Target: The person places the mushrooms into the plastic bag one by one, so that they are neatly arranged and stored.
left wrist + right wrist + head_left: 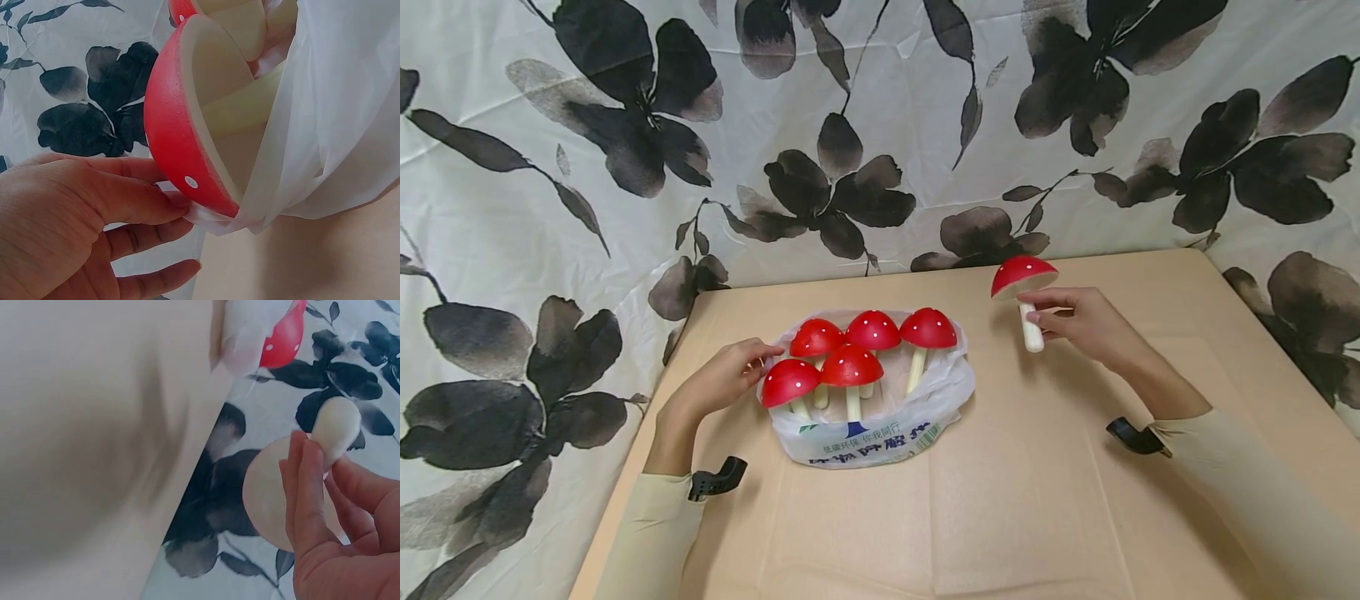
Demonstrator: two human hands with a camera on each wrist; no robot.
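Note:
A white plastic bag (880,429) with printed lettering lies open at the middle of the table, its rim rolled down. Several toy mushrooms (848,367) with red, white-dotted caps and pale stems stand in it. At the bag's left rim my left hand (730,375) pinches the plastic between thumb and forefinger, close beside the nearest red cap (172,119). My right hand (1078,321) holds one toy mushroom (1025,279) by its stem, cap up and slightly tilted, to the right of the bag. In the right wrist view the stem's rounded end (337,431) shows between fingers and thumb.
The tan table (1000,500) reaches back to a white cloth (925,125) with dark printed flowers, which hangs behind and at both sides. Each wrist wears a black band (718,479).

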